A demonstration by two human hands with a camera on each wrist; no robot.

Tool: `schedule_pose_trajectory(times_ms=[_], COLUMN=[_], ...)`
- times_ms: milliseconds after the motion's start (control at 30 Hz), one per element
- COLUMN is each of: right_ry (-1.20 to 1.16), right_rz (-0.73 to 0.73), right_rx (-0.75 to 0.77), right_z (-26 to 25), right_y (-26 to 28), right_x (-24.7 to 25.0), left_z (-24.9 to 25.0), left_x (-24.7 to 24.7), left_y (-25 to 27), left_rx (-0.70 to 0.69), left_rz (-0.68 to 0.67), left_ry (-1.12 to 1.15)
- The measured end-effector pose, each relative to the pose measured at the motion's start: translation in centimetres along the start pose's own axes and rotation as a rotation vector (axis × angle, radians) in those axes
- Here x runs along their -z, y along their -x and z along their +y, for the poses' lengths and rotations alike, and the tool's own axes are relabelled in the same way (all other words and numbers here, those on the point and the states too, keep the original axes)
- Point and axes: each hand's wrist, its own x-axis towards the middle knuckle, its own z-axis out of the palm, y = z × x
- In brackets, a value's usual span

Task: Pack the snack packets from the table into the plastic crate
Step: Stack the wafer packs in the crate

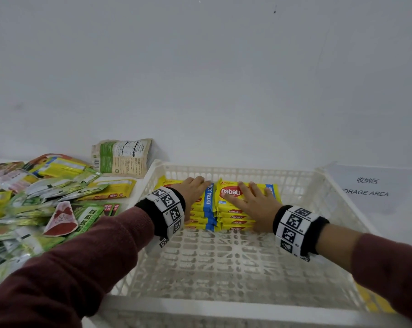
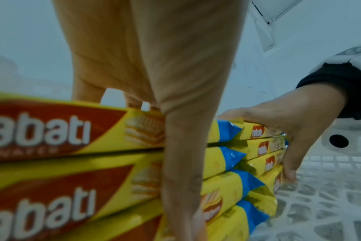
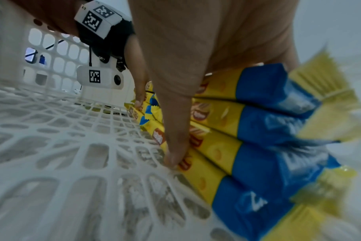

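Two stacks of flat yellow-and-blue foil wafer packets sit side by side against the far wall of the white perforated plastic crate (image 1: 243,311), the left stack (image 1: 203,210) touching the right stack (image 1: 235,217) at the blue ends. I judge the slippery wrappers are the risk: if I lift off unevenly or drag a palm back, the top packets could slide and the stacks fan out or topple toward the bare floor of the crate. Pressing too hard could also crush the wafers.

My left hand (image 1: 193,190) lies over the top of its stack, fingers spread toward the far edge, thumb (image 2: 183,171) running down the near face. My right hand (image 1: 252,204) does the same on its stack, fingers splayed on top, thumb (image 3: 175,143) down the front to the floor, so each hand clamps a stack. Many loose green and yellow pouches (image 1: 34,204) wait on the table at my left.
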Motion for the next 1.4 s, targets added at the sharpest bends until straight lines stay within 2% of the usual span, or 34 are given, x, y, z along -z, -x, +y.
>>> schedule_pose_trajectory(times_ms=[267,533,700,867,1033,1133,1233,1400], right_ry=[-0.296,-0.238,-0.269,-0.255,-0.284,-0.308,-0.321,-0.306], right_rz=[-0.137,-0.231,-0.271,-0.199,-0.072,-0.014,-0.004,0.0], right_rx=[0.071,0.072,0.117,0.217,0.303,0.333,0.351,0.307], right_z=[2.1,3.7,1.9,-3.0,-9.9,-15.0,-20.6,-27.9], right_y=[0.3,0.5,1.7,2.5,2.3,1.3,-0.5,-4.5], right_x=[4.0,7.6,10.9,15.6,20.7,23.6,26.3,28.4], left_z=[-0.4,-0.9,-2.1,-4.6,-10.6,-15.3,-20.2,-25.8], left_x=[1.3,4.6,7.1,8.1,6.5,4.2,0.9,-5.5], left_y=[0.2,3.0,6.6,11.3,17.5,21.8,25.8,29.4], left_rx=[0.004,0.116,0.149,0.163,0.238,0.311,0.395,0.483], left_rz=[-0.069,0.037,0.131,0.205,0.278,0.278,0.223,0.174], left_ry=[0.164,0.384,0.545,0.597,0.584,0.584,0.589,0.606])
